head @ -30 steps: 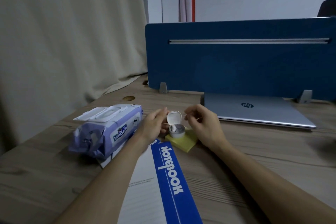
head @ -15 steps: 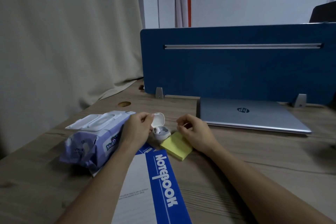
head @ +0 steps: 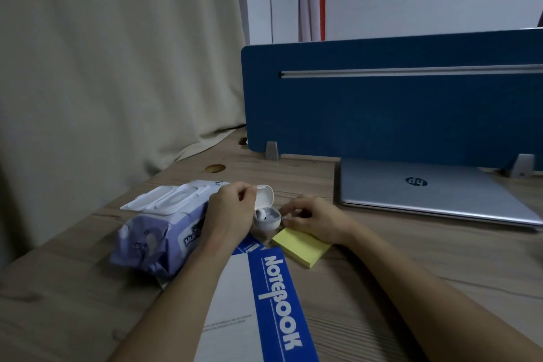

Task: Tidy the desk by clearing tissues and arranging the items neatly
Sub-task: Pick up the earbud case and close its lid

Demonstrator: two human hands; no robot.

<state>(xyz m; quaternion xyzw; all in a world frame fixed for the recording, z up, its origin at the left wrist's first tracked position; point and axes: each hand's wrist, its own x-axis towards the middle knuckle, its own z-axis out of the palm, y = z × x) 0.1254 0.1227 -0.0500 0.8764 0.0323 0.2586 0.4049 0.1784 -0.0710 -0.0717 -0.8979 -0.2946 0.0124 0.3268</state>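
Observation:
A small white earbud case (head: 266, 210) stands on the wooden desk with its lid flipped up and an earbud showing inside. My left hand (head: 232, 209) grips the case from the left, fingers curled at the lid. My right hand (head: 313, 216) rests on a yellow sticky-note pad (head: 301, 247) just right of the case, fingertips curled and pinching something small and white against the case's edge. A purple pack of wet wipes (head: 160, 223) lies to the left. A blue and white notebook (head: 264, 303) lies between my forearms.
A closed silver laptop (head: 426, 188) lies at the right in front of a blue desk divider (head: 396, 97). A beige curtain (head: 102, 53) hangs along the left edge of the desk. A round cable hole (head: 215, 168) sits near the back left.
The case has come off the sticky-note pad and now stands just left of it. My right hand has lowered onto the pad beside the case. The view has shifted left.

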